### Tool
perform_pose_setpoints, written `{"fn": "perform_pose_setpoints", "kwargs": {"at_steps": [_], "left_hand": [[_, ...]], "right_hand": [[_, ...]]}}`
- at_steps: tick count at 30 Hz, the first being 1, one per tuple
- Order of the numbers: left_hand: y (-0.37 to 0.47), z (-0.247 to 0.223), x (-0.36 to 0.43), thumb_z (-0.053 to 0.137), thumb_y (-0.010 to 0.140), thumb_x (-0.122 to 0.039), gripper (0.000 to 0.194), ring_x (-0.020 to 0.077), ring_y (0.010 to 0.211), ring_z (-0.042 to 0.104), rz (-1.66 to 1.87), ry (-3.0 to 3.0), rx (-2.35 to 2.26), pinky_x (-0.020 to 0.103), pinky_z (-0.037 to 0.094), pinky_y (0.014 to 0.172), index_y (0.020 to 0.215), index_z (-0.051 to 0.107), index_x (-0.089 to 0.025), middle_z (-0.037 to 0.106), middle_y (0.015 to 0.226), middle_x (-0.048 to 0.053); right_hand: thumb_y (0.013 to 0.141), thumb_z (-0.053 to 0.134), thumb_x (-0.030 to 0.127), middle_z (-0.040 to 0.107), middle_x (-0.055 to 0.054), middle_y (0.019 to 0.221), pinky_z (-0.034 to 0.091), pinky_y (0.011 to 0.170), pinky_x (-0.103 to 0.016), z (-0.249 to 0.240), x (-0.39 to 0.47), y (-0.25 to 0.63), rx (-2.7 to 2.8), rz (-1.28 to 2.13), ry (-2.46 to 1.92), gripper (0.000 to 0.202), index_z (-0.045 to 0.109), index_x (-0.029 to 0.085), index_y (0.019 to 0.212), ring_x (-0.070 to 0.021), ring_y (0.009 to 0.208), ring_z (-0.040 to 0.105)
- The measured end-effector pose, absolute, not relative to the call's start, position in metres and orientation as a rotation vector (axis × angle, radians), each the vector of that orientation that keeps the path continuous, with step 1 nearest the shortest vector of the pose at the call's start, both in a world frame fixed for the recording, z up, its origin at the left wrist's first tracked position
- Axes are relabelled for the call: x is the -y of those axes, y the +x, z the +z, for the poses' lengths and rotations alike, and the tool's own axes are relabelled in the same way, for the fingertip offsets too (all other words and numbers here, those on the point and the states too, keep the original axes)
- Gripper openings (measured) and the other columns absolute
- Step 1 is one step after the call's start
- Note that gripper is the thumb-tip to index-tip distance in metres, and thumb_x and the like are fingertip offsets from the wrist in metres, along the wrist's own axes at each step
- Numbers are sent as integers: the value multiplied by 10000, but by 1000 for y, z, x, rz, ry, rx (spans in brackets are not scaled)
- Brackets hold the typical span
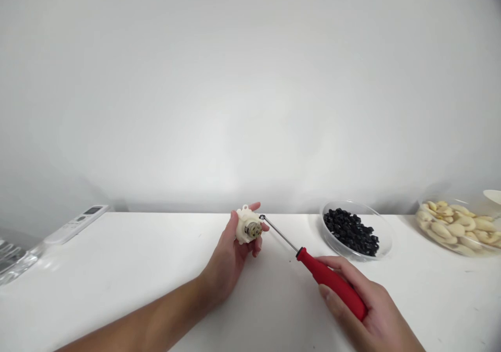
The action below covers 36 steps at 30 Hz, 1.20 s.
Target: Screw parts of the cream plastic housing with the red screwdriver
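Observation:
My left hand [230, 255] holds a small white plastic part with a round metal motor [253, 230] facing me, its fingers wrapped behind and around it. In my right hand [362, 300] is a screwdriver with a red handle [336, 284] and a thin metal shaft [281, 233]. The shaft points up and left, and a small dark piece [262, 217] sits at its tip, beside the right edge of the white part. Whether the tip touches the part cannot be made out.
On the white table [136, 268], a clear round dish of black pieces [351, 232] stands right of centre. Farther right is a clear bowl of pale, curved pieces [457, 227]. A white remote [76, 224] and crinkled clear plastic [15, 261] lie at the left. A white wall rises behind.

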<state>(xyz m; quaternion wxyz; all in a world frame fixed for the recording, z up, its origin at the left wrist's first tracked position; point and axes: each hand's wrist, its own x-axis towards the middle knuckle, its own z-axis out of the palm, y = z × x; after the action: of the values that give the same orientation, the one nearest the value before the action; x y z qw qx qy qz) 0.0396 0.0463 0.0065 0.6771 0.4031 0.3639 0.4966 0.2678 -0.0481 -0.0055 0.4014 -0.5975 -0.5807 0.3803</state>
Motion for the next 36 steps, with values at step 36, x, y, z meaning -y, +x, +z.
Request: {"fn": "perform_pose_setpoints", "kwargs": {"at_steps": [36], "left_hand": [[35, 6, -51, 400, 1024, -641, 552, 129, 598, 447, 1061, 867, -803, 252, 418, 627, 1201, 652, -183, 626, 875, 56]], "right_hand": [[952, 516, 656, 774, -48, 971, 603, 796, -302, 0, 48, 270, 1405, 1102, -1512, 534, 619, 277, 1314, -294, 1015, 731]]}}
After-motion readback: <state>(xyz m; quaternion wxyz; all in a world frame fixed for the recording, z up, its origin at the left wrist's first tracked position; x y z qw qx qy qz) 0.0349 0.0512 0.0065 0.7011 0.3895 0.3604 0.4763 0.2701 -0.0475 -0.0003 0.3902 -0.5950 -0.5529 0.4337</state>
